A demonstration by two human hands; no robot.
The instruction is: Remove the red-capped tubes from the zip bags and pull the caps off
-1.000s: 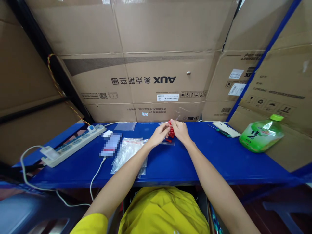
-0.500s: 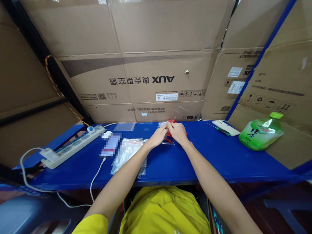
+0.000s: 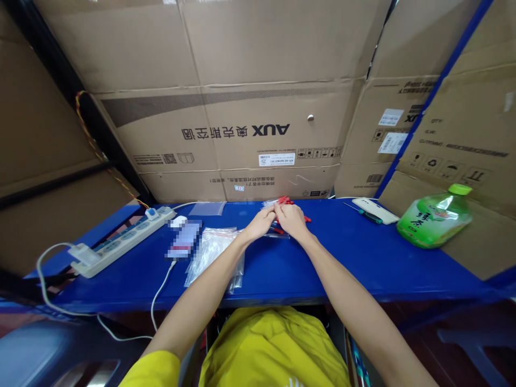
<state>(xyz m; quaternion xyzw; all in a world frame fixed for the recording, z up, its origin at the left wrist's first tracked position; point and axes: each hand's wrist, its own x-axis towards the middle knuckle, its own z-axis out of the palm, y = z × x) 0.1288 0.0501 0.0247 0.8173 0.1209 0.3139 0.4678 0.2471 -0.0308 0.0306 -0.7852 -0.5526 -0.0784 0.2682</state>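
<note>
A power strip (image 3: 127, 239) lies left of the clear bags (image 3: 212, 250); right of the bags, my left hand (image 3: 261, 223) and right hand (image 3: 292, 219) meet, curled — how tightly, and on what, I cannot tell — among red pieces (image 3: 285, 200), a green bottle (image 3: 433, 220) well right of the bags.

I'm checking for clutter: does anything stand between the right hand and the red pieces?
Nothing visible does. The right hand is right at the red pieces, which show just beyond it and beside it; contact is hidden. The clear bags lie off to the left.
</note>
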